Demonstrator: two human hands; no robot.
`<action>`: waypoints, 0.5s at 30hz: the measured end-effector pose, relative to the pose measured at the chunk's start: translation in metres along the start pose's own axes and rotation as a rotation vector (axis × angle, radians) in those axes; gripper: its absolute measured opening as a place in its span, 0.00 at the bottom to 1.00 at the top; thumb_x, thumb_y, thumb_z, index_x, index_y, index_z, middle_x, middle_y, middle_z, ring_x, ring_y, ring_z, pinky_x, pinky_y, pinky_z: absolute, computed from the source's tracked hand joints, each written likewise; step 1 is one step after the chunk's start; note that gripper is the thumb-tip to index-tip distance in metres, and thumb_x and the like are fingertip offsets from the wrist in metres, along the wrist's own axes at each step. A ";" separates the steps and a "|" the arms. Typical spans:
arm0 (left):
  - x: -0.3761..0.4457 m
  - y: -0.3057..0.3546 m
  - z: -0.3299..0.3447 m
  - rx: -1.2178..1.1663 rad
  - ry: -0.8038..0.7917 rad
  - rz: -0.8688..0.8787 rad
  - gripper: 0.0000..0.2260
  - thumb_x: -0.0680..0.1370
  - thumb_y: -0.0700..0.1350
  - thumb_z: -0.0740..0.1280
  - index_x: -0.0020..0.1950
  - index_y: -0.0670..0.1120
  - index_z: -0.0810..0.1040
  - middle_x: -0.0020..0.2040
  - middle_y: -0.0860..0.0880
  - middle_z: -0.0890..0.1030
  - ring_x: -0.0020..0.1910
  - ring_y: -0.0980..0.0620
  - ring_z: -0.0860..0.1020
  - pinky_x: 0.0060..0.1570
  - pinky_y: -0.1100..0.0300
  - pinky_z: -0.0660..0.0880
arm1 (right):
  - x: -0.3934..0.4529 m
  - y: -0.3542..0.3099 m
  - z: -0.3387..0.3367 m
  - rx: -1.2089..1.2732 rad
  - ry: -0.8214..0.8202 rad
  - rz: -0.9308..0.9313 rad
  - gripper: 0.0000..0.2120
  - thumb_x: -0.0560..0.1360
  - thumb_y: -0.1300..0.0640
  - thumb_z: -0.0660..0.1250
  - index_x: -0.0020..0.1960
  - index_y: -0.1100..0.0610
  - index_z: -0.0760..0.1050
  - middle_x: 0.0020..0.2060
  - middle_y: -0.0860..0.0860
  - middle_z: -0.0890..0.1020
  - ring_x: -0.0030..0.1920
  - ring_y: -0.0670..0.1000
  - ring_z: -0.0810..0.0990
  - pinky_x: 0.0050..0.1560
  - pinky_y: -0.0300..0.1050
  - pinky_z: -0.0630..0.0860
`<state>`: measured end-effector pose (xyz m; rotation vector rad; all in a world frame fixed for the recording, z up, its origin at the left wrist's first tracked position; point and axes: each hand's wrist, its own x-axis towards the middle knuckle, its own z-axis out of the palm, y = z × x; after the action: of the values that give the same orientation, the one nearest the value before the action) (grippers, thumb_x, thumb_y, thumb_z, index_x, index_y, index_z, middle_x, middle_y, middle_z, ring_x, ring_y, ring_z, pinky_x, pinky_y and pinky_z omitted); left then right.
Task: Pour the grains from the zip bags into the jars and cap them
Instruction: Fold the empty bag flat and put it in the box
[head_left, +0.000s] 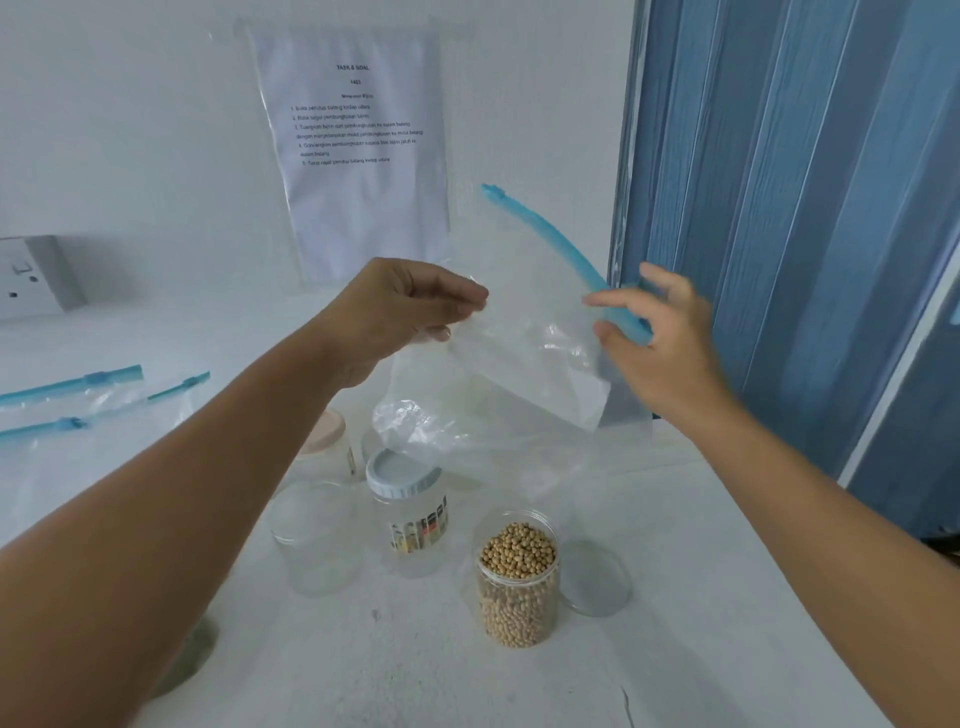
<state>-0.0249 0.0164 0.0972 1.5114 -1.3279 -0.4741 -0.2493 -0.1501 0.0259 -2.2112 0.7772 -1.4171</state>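
Observation:
An empty clear zip bag (519, 332) with a blue zip strip (550, 234) hangs in the air above the jars. My left hand (400, 312) pinches its left edge between thumb and fingers. My right hand (660, 338) is at the lower end of the zip strip with fingers spread and blurred; whether it touches the strip is unclear. Below stands an uncapped clear jar (519, 587) filled to the top with soybeans. Its clear lid (597, 577) lies on the table just to its right.
A capped jar (410, 519) with a white lid and label, an empty clear jar (317, 540) and a pink-lidded jar (324, 436) stand left of the soybean jar. Two flat zip bags (78, 405) lie at far left. A blue folding door (805, 208) is on the right.

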 end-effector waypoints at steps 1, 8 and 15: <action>0.001 -0.001 -0.001 -0.016 0.035 0.018 0.08 0.80 0.37 0.72 0.56 0.46 0.87 0.56 0.51 0.87 0.54 0.56 0.83 0.52 0.64 0.78 | -0.008 -0.001 -0.002 0.028 0.063 0.055 0.13 0.79 0.54 0.73 0.56 0.35 0.82 0.71 0.51 0.68 0.73 0.53 0.64 0.76 0.50 0.61; 0.003 -0.002 0.008 -0.038 0.030 0.099 0.09 0.80 0.36 0.72 0.57 0.45 0.87 0.57 0.49 0.87 0.52 0.52 0.81 0.51 0.64 0.78 | -0.036 0.016 -0.017 1.001 -0.190 0.684 0.11 0.82 0.54 0.69 0.60 0.43 0.85 0.62 0.48 0.84 0.64 0.55 0.82 0.66 0.58 0.79; 0.006 0.005 0.062 -0.071 0.034 0.016 0.10 0.79 0.37 0.72 0.59 0.45 0.87 0.55 0.46 0.87 0.52 0.48 0.82 0.58 0.57 0.81 | -0.028 0.066 -0.039 1.118 -0.173 0.648 0.12 0.82 0.65 0.64 0.61 0.55 0.82 0.56 0.51 0.88 0.54 0.51 0.87 0.45 0.46 0.85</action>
<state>-0.0763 -0.0150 0.0788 1.4439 -1.2828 -0.4786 -0.3097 -0.1837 -0.0176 -1.0546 0.3938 -0.9277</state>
